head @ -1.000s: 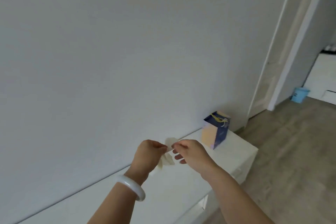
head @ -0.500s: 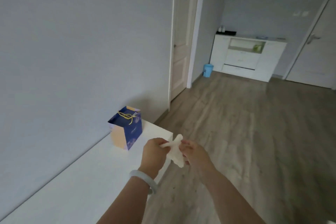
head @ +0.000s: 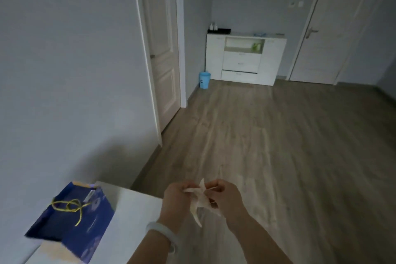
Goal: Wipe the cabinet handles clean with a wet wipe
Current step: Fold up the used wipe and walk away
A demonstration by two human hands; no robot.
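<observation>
Head view: your left hand point(head: 175, 199) and right hand point(head: 227, 198) both pinch the crumpled white wet wipe point(head: 200, 201) over grey wood-plank floor point(head: 278, 146). White cabinet top point(head: 130, 210) carries a blue paper gift bag point(head: 72, 221); white handled sideboard point(head: 244, 58) stands at the far wall.

Blue gift bag point(head: 72, 218) on white surface point(head: 130, 216), blue bin point(head: 204, 79) beside far door point(head: 159, 53)

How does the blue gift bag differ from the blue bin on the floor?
The blue gift bag stands on a white cabinet top close by; the blue bin stands on the floor far off. The bag is dark blue with a yellow cord; the bin is light blue. Both are open-topped.
</observation>
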